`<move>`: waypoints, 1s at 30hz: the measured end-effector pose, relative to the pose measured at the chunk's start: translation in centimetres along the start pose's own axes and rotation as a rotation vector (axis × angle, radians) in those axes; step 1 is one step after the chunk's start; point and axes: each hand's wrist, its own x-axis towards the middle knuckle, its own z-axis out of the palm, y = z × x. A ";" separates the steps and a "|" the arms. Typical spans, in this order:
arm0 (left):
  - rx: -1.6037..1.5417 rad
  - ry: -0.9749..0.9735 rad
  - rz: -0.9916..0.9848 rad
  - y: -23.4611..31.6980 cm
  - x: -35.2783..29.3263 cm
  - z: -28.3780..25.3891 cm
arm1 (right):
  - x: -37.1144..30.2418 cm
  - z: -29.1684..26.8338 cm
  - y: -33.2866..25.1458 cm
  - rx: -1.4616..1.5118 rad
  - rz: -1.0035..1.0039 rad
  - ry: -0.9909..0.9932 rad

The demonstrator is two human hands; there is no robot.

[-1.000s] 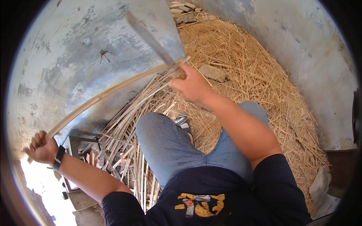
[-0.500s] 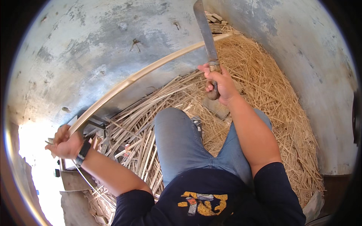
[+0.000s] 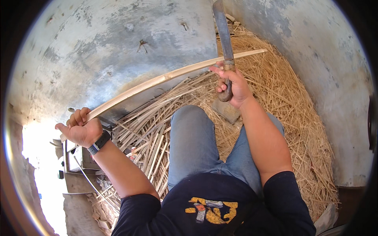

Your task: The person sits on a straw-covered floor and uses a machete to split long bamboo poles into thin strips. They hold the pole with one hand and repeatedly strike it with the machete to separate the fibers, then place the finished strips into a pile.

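Observation:
My left hand [image 3: 83,128], with a dark watch on its wrist, is closed around the near end of a long pale bamboo strip [image 3: 157,80]. The strip slants up to the right, its far end over the straw-like shavings. My right hand [image 3: 235,84] grips the worn wooden handle of a machete [image 3: 224,33], blade pointing up and away from me. The blade's base crosses the strip just above the handle; whether the two touch, I cannot tell. Some fingers of my right hand reach out toward the strip.
Split bamboo strips [image 3: 143,118] lie heaped left of my knees. Fine shavings [image 3: 291,114] cover the floor to the right, around a flat block [image 3: 226,110] between my legs. Weathered grey walls [image 3: 98,47] stand ahead and on the right. A box-like object [image 3: 80,159] sits at the left.
My left hand has moved up and to the right, carrying the bamboo strip, whose far end now reaches farther right. The machete has shifted slightly right, still in my right hand.

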 end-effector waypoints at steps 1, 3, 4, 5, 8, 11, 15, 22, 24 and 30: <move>-0.003 -0.018 -0.010 -0.1 -0.1 0.0 | -0.1 0.0 -0.1 0.015 0.003 0.002; -0.014 -0.055 -0.031 -0.3 -0.2 0.1 | -0.1 -0.3 -0.3 0.018 0.001 0.006; -0.022 -0.033 -0.036 -0.4 -0.2 0.3 | -0.1 -0.5 -0.2 0.006 -0.003 0.010; -0.030 -0.010 -0.041 -0.3 -0.3 0.7 | -0.1 -0.9 -0.2 -0.006 -0.007 0.013; -0.032 -0.026 -0.063 -0.1 0.4 0.9 | 0.0 -1.8 -0.1 0.049 -0.011 -0.015; -0.008 -0.026 -0.068 -1.0 0.2 0.9 | -0.2 -1.9 -1.0 0.040 -0.012 0.012; 0.032 -0.054 -0.119 -2.8 0.9 -0.6 | 0.0 -2.8 -1.3 0.048 -0.038 -0.001; 0.670 0.030 -0.122 -8.8 3.2 -4.4 | -0.1 -3.5 -1.8 0.017 -0.092 0.182; 1.105 0.120 -0.026 -9.1 5.3 -8.0 | 0.2 -3.5 -1.6 0.007 -0.132 0.212; 1.783 -1.083 0.992 -13.7 -6.7 -4.0 | 0.0 -4.1 -1.0 -0.051 -0.193 0.305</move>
